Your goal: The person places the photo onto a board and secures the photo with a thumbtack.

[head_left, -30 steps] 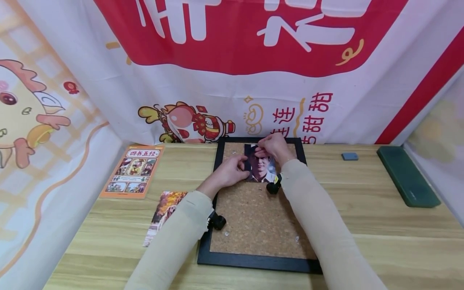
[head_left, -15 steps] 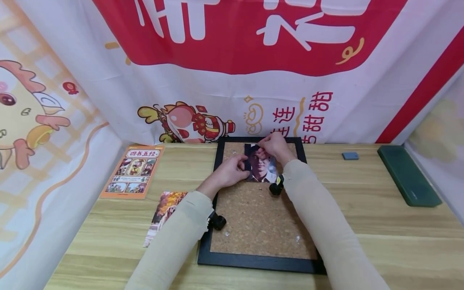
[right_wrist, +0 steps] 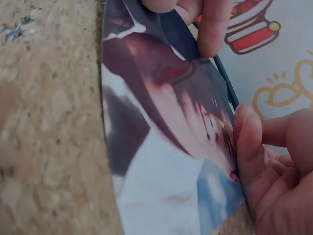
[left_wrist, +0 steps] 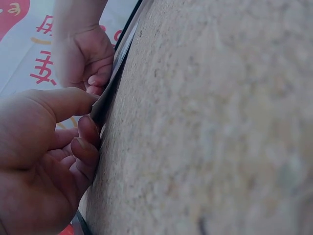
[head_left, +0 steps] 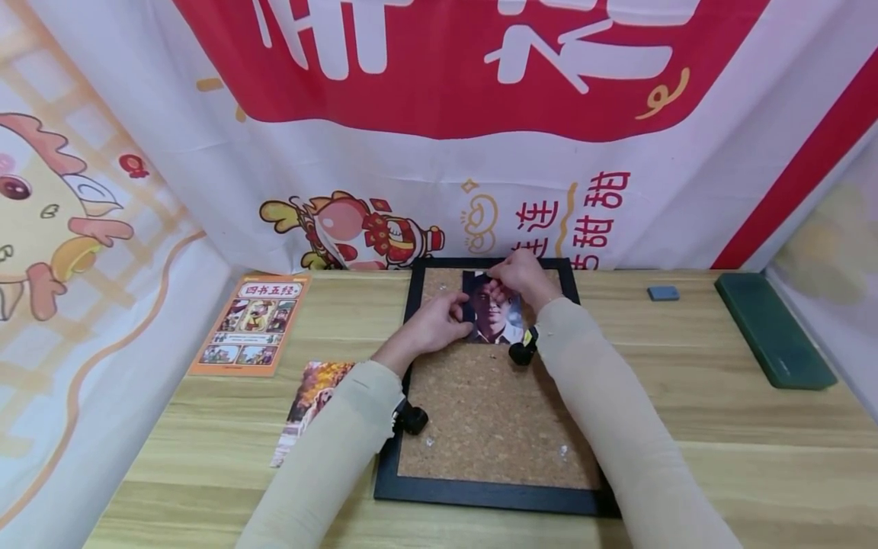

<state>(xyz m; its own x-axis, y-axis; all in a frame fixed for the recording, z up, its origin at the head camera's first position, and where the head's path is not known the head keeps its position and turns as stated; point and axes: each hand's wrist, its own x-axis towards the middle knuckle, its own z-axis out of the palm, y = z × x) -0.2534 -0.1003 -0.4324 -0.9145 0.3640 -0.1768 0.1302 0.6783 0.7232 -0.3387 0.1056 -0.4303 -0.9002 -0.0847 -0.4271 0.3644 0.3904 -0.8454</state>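
A portrait photo (head_left: 492,329) of a person in a pale-collared shirt lies over the upper part of a black-framed cork board (head_left: 480,412). My left hand (head_left: 439,322) pinches its left edge between thumb and curled fingers; in the left wrist view this photo edge (left_wrist: 101,106) stands slightly off the cork. At the top edge, the thumb and forefinger of my right hand (head_left: 523,276) come together, with the photo's glossy face (right_wrist: 161,186) below them in the right wrist view. I cannot tell whether they also pinch a small pin there.
Several small clear bits, like pushpins, dot the cork, one of them a clear pushpin (head_left: 563,453) at lower right. Left of the board lie an autumn-coloured photo (head_left: 312,404) and an orange booklet (head_left: 250,328). A blue eraser-like block (head_left: 663,293) and a green case (head_left: 775,332) are at right.
Both hands stay at the photo's edges. My right wrist has shifted very slightly, and the photo keeps its place on the board.
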